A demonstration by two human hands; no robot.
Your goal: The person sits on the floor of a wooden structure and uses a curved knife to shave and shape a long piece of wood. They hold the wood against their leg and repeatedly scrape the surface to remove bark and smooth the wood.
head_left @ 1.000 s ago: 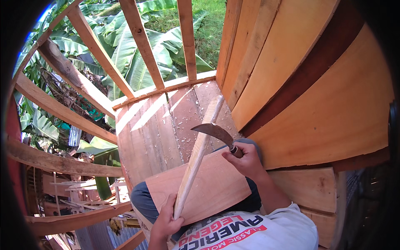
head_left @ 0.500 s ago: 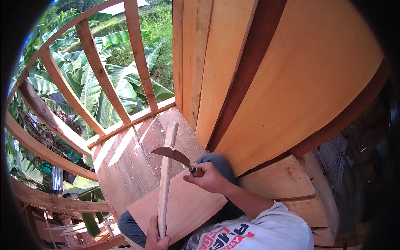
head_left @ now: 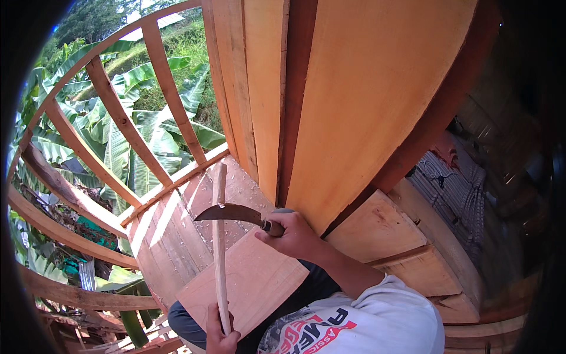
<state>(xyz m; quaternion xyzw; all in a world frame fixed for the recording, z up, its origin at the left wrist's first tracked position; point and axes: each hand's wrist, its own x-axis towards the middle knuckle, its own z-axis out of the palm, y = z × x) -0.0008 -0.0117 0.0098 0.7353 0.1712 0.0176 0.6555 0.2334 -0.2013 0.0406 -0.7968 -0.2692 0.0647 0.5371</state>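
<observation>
My left hand (head_left: pixel 222 333) is closed round the lower end of a long pale wooden stick (head_left: pixel 219 259), which slants up and away from me. In my right hand (head_left: pixel 290 234) is the dark handle of a sickle-like curved knife (head_left: pixel 236 213). Its blade lies across the upper part of the stick, pointing left, with a small pale shaving at its upper edge. Below the stick, a flat wooden board (head_left: pixel 259 274) rests across my lap.
Wood shavings lie scattered on the plank floor (head_left: pixel 171 253) ahead. A slatted wooden railing (head_left: pixel 121 121) curves along the left, with banana plants (head_left: pixel 138 153) beyond it. Tall wooden panels (head_left: pixel 371 88) rise close on the right, beside a wooden step (head_left: pixel 377 230).
The view has swung to the right, so the scene sits further left. The blade has turned flatter across the stick, and a small shaving now shows at it. Both hands keep their hold.
</observation>
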